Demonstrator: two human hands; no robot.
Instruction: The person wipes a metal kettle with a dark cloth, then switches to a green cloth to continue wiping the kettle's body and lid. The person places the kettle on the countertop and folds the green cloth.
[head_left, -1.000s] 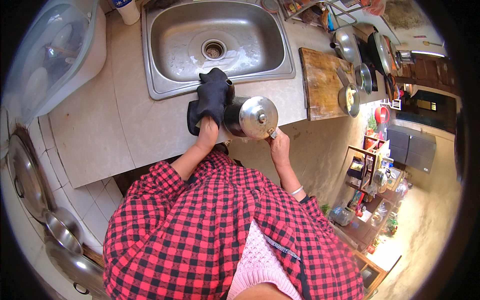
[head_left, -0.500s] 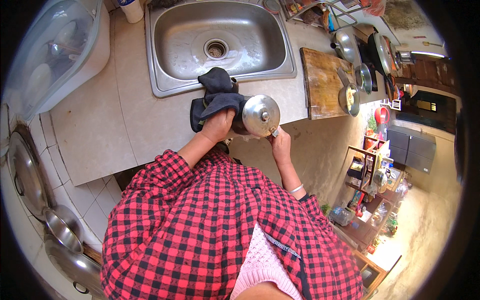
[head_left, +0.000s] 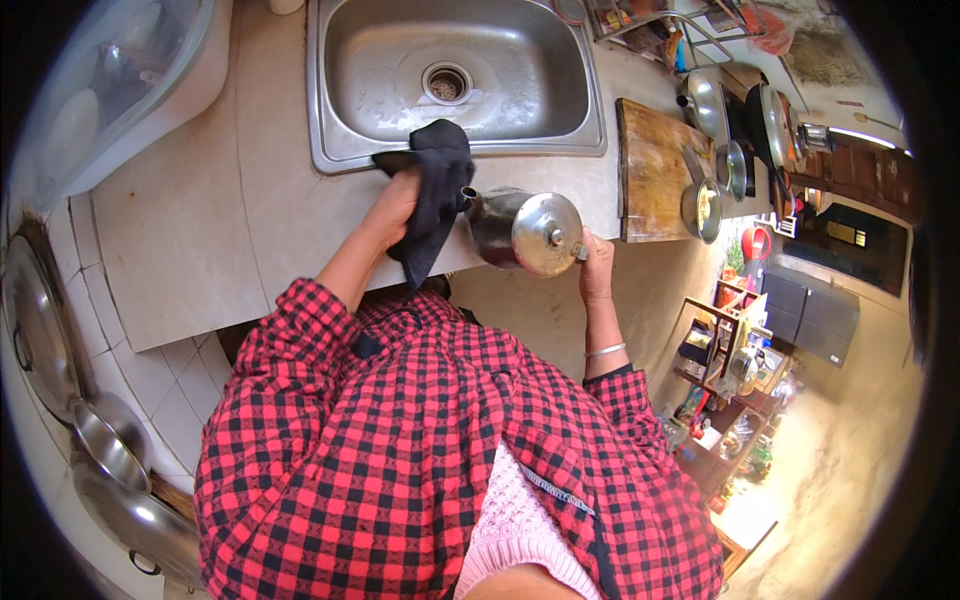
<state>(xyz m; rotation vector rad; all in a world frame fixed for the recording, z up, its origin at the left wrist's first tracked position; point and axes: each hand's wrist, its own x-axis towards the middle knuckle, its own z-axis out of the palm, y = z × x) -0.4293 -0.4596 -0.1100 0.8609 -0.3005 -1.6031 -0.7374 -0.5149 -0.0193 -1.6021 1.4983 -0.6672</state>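
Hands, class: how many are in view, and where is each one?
2. The left hand holds the black cloth, its fingers partly hidden, left of the metal kettle; the right hand holds the metal kettle at its right side.

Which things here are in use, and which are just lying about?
In use:
- dark cloth, in the left hand
- metal kettle, held by the right hand

Lying about:
- wooden board
- small pan by it
- plastic bin, far left
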